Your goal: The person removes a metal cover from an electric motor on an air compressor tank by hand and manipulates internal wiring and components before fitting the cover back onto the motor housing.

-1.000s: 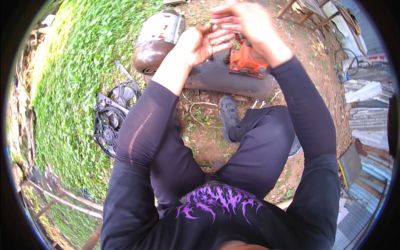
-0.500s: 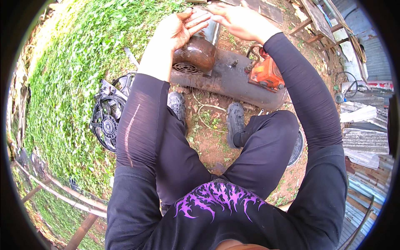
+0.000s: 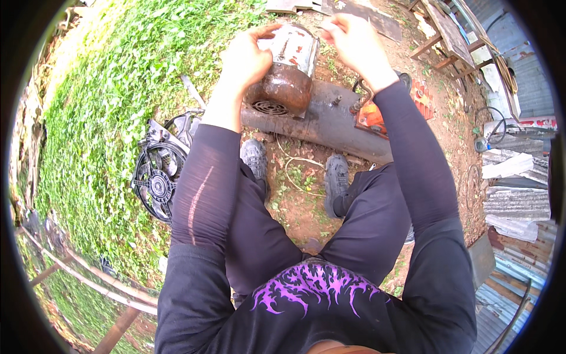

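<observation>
My left hand point(image 3: 250, 56) is beside the rusty motor point(image 3: 286, 82) with white, flaked upper casing, its fingers curled near the top; what they grip is hidden. My right hand point(image 3: 354, 47) is just right of the motor's top, fingertips drawn together around something too small to make out. The motor sits on the left part of a long grey metal tank point(image 3: 318, 130). An orange pump unit point(image 3: 421, 100) with pipes is on the tank's right, partly behind my right forearm. My shoes point(image 3: 336, 180) rest on the dirt in front of the tank.
A black fan assembly point(image 3: 156, 177) lies on grass at left. A pale hose point(image 3: 300, 159) lies between my feet. A wooden bench point(image 3: 445, 35) stands at back right, with corrugated sheets point(image 3: 513, 203) along the right side. Bamboo poles point(image 3: 112, 286) are at lower left.
The view has shifted, showing more of the motor. My hands, earlier together with fingers spread, have drawn apart to either side of the motor's top, fingers now bent.
</observation>
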`<state>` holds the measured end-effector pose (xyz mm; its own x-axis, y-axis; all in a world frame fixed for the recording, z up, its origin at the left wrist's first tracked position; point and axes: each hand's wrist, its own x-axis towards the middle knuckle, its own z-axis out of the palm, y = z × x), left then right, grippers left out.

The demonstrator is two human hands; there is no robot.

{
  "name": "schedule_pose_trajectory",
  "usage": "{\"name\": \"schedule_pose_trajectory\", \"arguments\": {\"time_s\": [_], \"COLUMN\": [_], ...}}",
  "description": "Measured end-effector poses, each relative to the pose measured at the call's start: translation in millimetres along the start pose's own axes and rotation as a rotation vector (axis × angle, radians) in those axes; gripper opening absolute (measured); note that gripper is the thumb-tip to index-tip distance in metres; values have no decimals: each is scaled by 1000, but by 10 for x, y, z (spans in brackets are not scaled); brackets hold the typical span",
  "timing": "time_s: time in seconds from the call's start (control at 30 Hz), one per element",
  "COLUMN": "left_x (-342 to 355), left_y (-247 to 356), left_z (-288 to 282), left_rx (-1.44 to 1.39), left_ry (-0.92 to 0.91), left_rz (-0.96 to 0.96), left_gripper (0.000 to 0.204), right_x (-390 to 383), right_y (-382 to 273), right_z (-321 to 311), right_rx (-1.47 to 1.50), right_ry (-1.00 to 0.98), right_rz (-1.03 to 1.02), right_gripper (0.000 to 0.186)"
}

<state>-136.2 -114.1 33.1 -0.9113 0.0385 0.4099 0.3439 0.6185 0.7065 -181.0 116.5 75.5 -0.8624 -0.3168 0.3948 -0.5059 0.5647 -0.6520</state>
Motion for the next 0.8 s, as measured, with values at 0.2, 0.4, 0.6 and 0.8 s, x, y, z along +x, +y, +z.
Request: {"name": "schedule_pose_trajectory", "arguments": {"time_s": [0.2,0.4,0.6,0.8], "left_x": [-82,-47,-140,-134], "left_y": [96,258,765,758], "left_z": [167,182,366,403], "left_rx": [563,347,374,244], "left_ry": [-260,-255,-184,-194], "left_rz": [-344,-257,126,219], "left_gripper": [53,35,24,23], "right_x": [-975,-1148,-1090,-1073], "right_y": [107,172,222,280], "right_z": [81,229,-7,4], "right_rx": [-8,797,1122,1129], "right_ry": [-17,-221,-170,-204], "right_rz": [347,645,609,513], "right_gripper": [19,31,38,37]}}
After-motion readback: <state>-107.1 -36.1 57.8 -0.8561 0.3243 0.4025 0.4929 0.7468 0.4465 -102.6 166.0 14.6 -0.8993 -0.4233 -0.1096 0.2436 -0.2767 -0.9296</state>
